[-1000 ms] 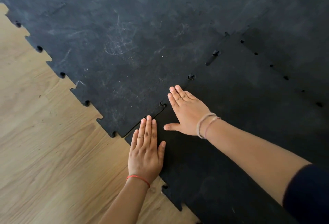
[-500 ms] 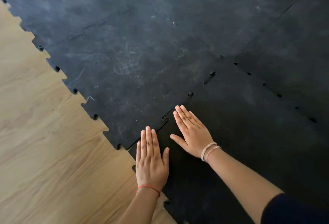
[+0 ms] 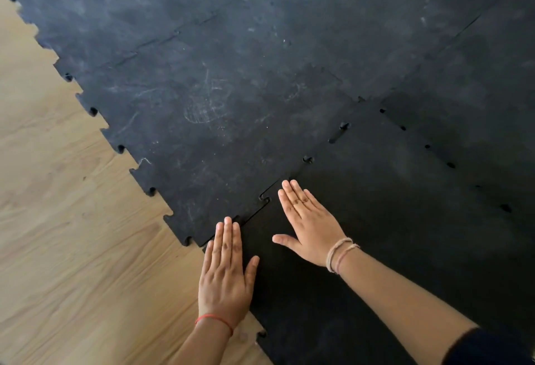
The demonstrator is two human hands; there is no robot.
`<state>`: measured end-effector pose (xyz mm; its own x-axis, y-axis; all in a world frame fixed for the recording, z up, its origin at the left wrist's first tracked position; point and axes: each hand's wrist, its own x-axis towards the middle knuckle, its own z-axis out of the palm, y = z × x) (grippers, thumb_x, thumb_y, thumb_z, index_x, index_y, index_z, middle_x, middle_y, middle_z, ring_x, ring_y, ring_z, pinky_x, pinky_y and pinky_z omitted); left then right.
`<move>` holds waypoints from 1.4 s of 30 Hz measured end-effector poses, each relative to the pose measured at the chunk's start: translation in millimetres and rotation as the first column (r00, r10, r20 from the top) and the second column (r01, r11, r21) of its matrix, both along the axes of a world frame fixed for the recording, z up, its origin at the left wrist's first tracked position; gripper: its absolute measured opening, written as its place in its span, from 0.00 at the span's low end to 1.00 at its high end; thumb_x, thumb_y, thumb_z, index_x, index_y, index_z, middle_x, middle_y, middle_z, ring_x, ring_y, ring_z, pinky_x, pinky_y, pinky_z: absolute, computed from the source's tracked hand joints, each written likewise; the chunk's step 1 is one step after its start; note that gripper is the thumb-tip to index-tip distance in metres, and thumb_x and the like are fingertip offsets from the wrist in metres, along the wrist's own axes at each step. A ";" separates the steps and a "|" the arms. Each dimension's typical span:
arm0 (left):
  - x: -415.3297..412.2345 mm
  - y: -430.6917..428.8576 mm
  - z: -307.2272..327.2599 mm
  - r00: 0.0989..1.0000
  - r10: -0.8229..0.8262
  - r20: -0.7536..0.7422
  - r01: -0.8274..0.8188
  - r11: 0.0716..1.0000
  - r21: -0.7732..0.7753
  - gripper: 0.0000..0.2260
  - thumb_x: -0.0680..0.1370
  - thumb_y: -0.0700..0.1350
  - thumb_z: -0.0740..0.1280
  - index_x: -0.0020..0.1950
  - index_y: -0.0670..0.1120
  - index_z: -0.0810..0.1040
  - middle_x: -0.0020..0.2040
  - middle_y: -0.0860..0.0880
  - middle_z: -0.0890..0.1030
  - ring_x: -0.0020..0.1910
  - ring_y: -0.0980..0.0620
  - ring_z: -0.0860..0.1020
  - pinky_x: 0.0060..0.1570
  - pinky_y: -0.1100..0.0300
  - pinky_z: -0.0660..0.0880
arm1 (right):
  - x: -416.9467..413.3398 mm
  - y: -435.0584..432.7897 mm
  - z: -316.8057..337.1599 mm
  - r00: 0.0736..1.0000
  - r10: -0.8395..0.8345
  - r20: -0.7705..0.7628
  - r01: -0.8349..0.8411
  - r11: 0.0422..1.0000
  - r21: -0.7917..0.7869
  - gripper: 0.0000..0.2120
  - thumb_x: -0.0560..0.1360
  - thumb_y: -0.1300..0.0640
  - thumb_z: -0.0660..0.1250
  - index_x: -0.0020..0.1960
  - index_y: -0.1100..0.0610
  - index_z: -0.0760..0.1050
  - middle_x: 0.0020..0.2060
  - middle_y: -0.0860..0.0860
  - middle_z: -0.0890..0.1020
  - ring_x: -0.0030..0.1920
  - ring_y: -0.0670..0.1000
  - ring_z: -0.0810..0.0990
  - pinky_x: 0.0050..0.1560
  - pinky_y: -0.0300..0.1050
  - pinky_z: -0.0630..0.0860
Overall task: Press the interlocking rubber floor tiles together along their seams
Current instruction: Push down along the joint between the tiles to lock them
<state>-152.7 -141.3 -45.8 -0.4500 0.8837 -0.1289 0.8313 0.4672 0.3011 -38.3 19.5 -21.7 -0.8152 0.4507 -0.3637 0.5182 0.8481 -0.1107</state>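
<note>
Neither hand is forming a grip: both are lying flat with fingers extended, palms down, holding nothing. Starting from the left, bare wooden floor (image 3: 66, 248) is showing beside the toothed outer edge of the scuffed tile (image 3: 202, 133), whose tabs are hanging free with no neighbour fitted there. Next, the left hand (image 3: 224, 277) is pressing at the near corner, its heel sitting partly over the wood and its fingertips reaching the seam (image 3: 265, 199) where the scuffed tile is meeting the darker near tile (image 3: 376, 234). Just to the right, the right hand (image 3: 311, 228) is resting wholly on the near tile, fingers pointing up along the same seam.

As for progress, the joint between the hands is looking unfinished: a thin line is gaping around the puzzle tab there, and further up small open notches (image 3: 343, 126) are showing where teeth are not fully seated. Farther right, a second seam (image 3: 427, 146) is also carrying a row of dark gaps, so it probably needs pressing too. The far tiles at the top are appearing closed and flat. By my reading, most of the mat is laid, with the near tile's two seams left to close.
</note>
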 end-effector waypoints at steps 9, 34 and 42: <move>16.8 12.7 9.2 0.992 0.107 0.064 -0.110 0.993 0.052 0.29 0.76 0.54 0.46 0.72 0.39 0.48 0.74 0.42 0.50 0.73 0.43 0.47 0.69 0.58 0.38 | -13.2 16.6 9.3 0.985 -0.134 -0.107 0.121 0.985 -0.120 0.32 0.78 0.40 0.46 0.73 0.61 0.51 0.75 0.56 0.53 0.74 0.52 0.47 0.71 0.50 0.51; 34.5 123.9 -7.4 0.996 -0.083 -0.022 0.084 0.996 0.032 0.29 0.77 0.57 0.37 0.67 0.42 0.26 0.70 0.45 0.28 0.68 0.47 0.27 0.65 0.54 0.28 | 0.5 107.1 -30.2 0.916 -0.313 -0.249 0.354 0.925 0.140 0.27 0.79 0.46 0.44 0.74 0.55 0.47 0.75 0.52 0.49 0.74 0.49 0.43 0.72 0.46 0.42; 30.5 47.7 -1.6 1.000 -0.018 0.015 0.017 0.997 0.072 0.30 0.78 0.57 0.46 0.73 0.40 0.47 0.75 0.43 0.47 0.73 0.46 0.42 0.72 0.52 0.40 | 6.7 9.6 -23.1 0.928 -0.294 -0.231 0.318 0.945 0.075 0.31 0.78 0.40 0.42 0.73 0.59 0.43 0.74 0.55 0.49 0.74 0.54 0.44 0.72 0.49 0.46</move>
<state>-122.2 -93.6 -47.5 -0.4330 0.8986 -0.0712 0.8341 0.4294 0.3462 -31.6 29.2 -44.8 -0.6843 0.7174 -0.1307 0.7285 0.6652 -0.1635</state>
